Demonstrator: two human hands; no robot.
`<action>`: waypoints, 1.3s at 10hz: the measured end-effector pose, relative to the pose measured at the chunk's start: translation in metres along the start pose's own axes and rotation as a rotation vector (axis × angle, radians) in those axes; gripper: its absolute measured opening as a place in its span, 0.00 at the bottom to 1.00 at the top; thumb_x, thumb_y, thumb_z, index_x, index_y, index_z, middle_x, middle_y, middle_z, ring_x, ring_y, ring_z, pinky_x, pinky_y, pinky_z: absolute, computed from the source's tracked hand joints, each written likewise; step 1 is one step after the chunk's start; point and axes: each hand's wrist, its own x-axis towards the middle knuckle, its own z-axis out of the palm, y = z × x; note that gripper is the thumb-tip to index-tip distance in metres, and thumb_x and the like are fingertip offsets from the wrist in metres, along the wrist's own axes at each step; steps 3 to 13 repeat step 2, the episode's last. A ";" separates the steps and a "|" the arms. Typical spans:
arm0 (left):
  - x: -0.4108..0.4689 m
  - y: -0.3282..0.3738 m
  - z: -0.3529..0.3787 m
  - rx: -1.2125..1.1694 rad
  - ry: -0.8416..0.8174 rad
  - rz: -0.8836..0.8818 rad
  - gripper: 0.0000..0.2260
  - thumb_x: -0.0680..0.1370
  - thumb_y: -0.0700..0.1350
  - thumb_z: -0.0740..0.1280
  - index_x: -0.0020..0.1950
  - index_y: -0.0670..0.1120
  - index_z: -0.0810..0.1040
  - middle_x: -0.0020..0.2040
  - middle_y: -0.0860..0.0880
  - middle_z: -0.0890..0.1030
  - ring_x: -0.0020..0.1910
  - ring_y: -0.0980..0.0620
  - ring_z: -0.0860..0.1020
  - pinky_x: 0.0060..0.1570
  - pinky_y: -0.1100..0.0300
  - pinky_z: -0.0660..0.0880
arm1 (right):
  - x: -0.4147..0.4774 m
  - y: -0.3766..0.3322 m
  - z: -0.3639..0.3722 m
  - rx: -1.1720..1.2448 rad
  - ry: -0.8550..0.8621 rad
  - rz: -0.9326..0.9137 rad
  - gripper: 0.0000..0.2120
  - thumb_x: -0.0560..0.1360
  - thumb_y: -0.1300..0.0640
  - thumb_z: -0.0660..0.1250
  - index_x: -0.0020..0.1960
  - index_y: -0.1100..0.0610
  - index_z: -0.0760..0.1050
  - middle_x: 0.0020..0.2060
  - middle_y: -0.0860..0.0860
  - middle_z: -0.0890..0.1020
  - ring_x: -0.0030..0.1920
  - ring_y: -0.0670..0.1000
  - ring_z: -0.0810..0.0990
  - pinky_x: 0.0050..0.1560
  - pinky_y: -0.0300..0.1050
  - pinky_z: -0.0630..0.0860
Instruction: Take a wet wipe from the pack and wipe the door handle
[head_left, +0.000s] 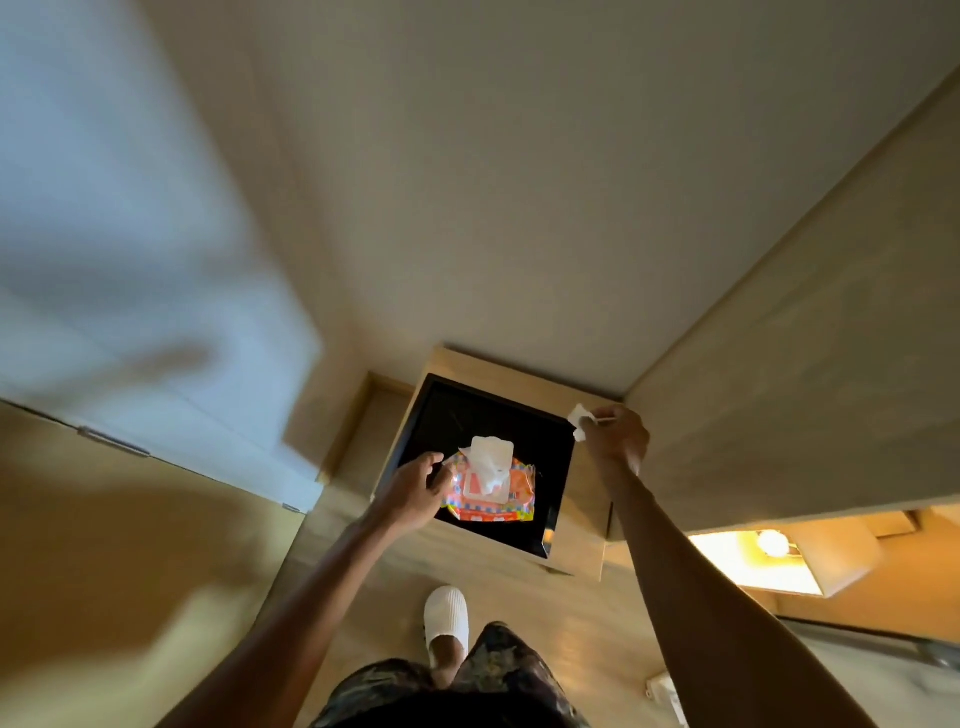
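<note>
A person looks down at a black tray (558, 467) on a small bench. The wipe pack (488, 491) lies on the tray, flap up, a sheet standing out. The left hand (413, 493), fingers loosely curled, touches the pack's 9 o'clock edge (probably steadying it). At 2 o'clock, the right hand (615, 434) pinches a wipe (577, 415). No door handle is clearly visible.
</note>
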 end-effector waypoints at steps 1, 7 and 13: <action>0.009 0.003 -0.004 0.003 -0.017 0.014 0.23 0.80 0.55 0.56 0.72 0.45 0.65 0.70 0.42 0.71 0.67 0.47 0.73 0.56 0.59 0.72 | 0.014 -0.002 0.004 -0.065 -0.032 0.039 0.13 0.71 0.55 0.69 0.54 0.55 0.79 0.52 0.55 0.82 0.53 0.57 0.81 0.48 0.41 0.73; 0.016 0.009 -0.010 -0.011 -0.013 0.009 0.23 0.80 0.56 0.56 0.72 0.46 0.65 0.70 0.42 0.71 0.65 0.47 0.74 0.50 0.62 0.72 | 0.018 0.004 0.008 -0.069 -0.003 0.037 0.13 0.72 0.55 0.65 0.54 0.54 0.80 0.54 0.55 0.83 0.55 0.57 0.80 0.52 0.45 0.75; 0.016 0.009 -0.010 -0.011 -0.013 0.009 0.23 0.80 0.56 0.56 0.72 0.46 0.65 0.70 0.42 0.71 0.65 0.47 0.74 0.50 0.62 0.72 | 0.018 0.004 0.008 -0.069 -0.003 0.037 0.13 0.72 0.55 0.65 0.54 0.54 0.80 0.54 0.55 0.83 0.55 0.57 0.80 0.52 0.45 0.75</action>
